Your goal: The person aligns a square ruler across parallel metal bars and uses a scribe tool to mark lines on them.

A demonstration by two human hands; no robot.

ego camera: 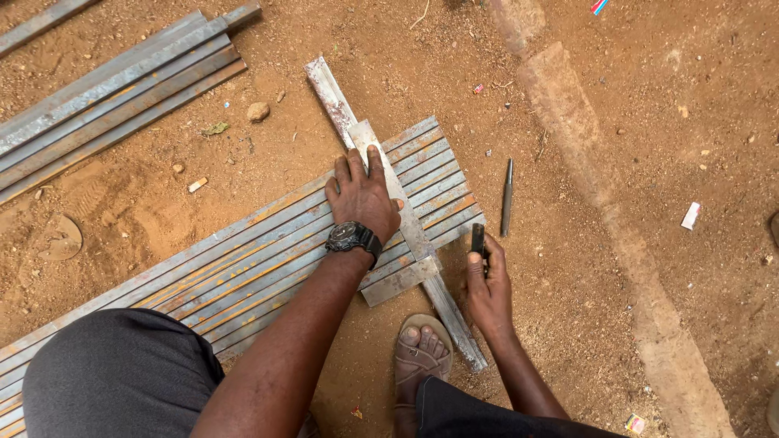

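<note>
A row of metal bars [243,268] lies on the dirt ground [649,162], its long axis running from lower left to upper right. Across its right end sits a steel square [406,219], its long blade pointing up-left. The left hand [361,195] presses flat on it, fingers spread, grip released. The right hand [488,284] clenches a dark marker [478,239] at the bars' right edge. A punch [506,197] lies just beside.

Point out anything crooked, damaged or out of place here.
Nothing looks damaged. The metal bars lie side by side, their near ends slightly stepped. A loose metal rod lies in the dirt beside them, and paper scraps litter the ground.
</note>
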